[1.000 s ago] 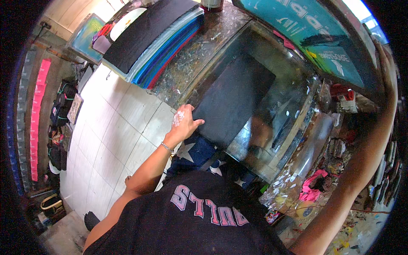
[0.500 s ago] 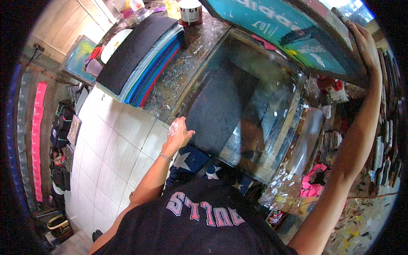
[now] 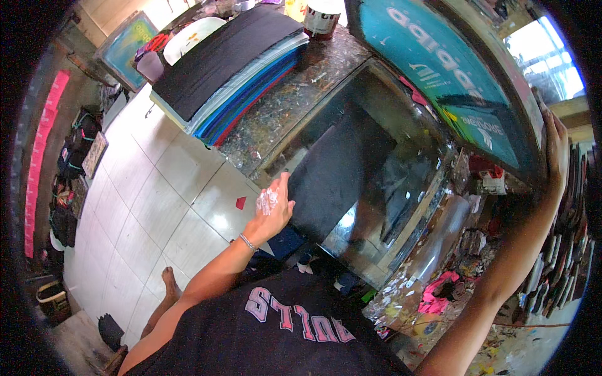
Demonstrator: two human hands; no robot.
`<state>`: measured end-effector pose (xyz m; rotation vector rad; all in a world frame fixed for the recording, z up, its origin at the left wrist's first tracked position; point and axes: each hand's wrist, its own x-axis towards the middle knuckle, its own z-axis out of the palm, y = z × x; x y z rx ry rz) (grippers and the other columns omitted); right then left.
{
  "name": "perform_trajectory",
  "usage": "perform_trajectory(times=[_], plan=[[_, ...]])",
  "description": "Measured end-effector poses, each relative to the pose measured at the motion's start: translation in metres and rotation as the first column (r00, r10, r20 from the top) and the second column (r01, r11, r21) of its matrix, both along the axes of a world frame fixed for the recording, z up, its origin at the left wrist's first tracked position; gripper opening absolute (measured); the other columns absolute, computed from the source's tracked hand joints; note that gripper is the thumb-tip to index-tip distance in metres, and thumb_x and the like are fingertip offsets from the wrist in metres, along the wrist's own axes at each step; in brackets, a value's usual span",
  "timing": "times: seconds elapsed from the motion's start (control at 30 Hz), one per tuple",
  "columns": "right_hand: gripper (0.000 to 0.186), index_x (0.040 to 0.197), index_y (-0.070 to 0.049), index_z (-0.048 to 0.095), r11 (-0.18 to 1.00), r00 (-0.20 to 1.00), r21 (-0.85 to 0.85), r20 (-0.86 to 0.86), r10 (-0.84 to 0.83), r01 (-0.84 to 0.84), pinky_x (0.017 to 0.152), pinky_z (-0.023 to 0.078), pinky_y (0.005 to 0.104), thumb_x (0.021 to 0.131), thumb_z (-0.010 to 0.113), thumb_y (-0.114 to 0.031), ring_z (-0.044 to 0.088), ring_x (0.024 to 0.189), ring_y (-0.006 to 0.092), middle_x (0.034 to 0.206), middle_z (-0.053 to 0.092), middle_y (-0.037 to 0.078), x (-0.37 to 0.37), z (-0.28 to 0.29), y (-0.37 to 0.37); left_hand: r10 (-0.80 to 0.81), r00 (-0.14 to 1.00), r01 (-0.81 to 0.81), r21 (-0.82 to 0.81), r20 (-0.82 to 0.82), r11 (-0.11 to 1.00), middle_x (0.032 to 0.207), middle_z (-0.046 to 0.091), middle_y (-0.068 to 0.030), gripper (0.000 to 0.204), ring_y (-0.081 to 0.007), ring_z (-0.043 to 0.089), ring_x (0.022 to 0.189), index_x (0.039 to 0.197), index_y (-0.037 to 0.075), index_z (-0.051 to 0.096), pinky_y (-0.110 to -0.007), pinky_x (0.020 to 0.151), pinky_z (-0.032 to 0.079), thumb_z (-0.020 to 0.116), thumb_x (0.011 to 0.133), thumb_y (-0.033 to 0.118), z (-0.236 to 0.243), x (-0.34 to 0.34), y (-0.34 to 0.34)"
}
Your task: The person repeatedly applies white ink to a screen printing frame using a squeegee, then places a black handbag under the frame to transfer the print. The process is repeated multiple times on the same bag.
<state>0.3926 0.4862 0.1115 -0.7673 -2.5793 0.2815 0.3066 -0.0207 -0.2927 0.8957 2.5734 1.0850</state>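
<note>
A screen-printing frame point(image 3: 433, 62) with teal mesh and pale lettering stands tilted up at the upper right. My right hand point(image 3: 554, 153) is closed on its outer right edge, the fingers partly hidden behind the wood. A black fabric piece point(image 3: 342, 169) lies on the glass-topped printing table point(image 3: 401, 247) in front of me. At that piece's left edge is my left hand point(image 3: 273, 203), fingers stretched out and thumb apart, white flecks on its back. Whether its fingertips touch the cloth I cannot tell.
A stack of cut fabric point(image 3: 238, 69), black on top with blue and red layers, sits on the stained bench at the upper left. Behind it stands a paint tub point(image 3: 322, 19). A pink cloth point(image 3: 439, 291) lies at lower right. A bare foot point(image 3: 168, 276) shows on the tiled floor.
The view has shifted, so the bench and frame appear further right. The raised frame looks more upright, with my right hand still on it. My left hand stays by the cloth's left edge, fingers straighter.
</note>
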Motion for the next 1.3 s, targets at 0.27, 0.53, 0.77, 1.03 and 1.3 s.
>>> perform_trajectory(times=[0.27,0.53,0.77,1.03,1.3], plan=[[0.049,0.136,0.003,0.065,0.995,0.999,0.095,-0.030,0.019,-0.016,0.113,0.038,0.0351,0.107,0.049,-0.032,0.058,0.125,0.0220,0.134,0.067,0.015,0.009,-0.005,0.017,-0.041,0.999,0.041,0.009,0.008,0.999,0.128,0.058,-0.0288,0.068,-0.0460,0.062,0.108,0.149,0.011,0.050,-0.052,0.093,0.049,0.075,0.086,0.009,0.010,0.003,-0.005],[0.048,0.139,0.001,0.063,0.992,0.999,0.116,0.023,0.044,-0.046,0.117,0.034,0.0358,0.108,0.048,-0.032,0.055,0.134,0.0250,0.141,0.063,0.017,0.011,0.000,0.019,0.144,0.899,-0.190,0.072,0.415,0.979,0.113,0.067,-0.0301,0.059,-0.0418,0.068,0.107,0.133,0.001,0.058,-0.047,0.093,0.054,0.080,0.087,0.033,0.008,-0.026,0.002],[0.045,0.135,0.002,0.066,0.990,0.990,0.016,-0.022,0.142,-0.142,0.114,0.039,0.0345,0.106,0.050,-0.029,0.058,0.130,0.0225,0.138,0.066,0.016,0.008,-0.004,-0.017,-0.093,0.787,0.143,-0.033,0.610,0.989,0.113,0.069,-0.0243,0.046,-0.0339,0.069,0.100,0.117,-0.007,0.064,-0.045,0.086,0.052,0.072,0.088,0.028,0.002,-0.062,0.010],[0.052,0.109,0.002,0.074,0.974,0.998,0.221,-0.013,0.057,-0.053,0.095,0.050,0.0409,0.101,0.058,-0.047,0.069,0.104,0.0318,0.108,0.074,0.019,0.007,-0.008,-0.041,-0.186,0.637,0.010,0.234,0.748,0.972,0.124,0.069,-0.0096,0.038,-0.0155,0.064,0.112,0.136,-0.006,0.057,-0.033,0.095,0.052,0.061,0.099,0.001,0.000,-0.062,0.008],[0.063,0.104,0.004,0.076,0.954,0.997,0.289,-0.023,-0.075,0.079,0.090,0.053,0.0456,0.096,0.058,-0.056,0.071,0.097,0.0408,0.101,0.074,0.028,0.006,-0.010,-0.067,-0.202,0.465,0.000,0.228,0.862,0.974,0.132,0.067,-0.0094,0.044,-0.0193,0.064,0.118,0.141,-0.002,0.056,-0.035,0.105,0.050,0.061,0.097,-0.003,0.007,-0.062,0.046]])
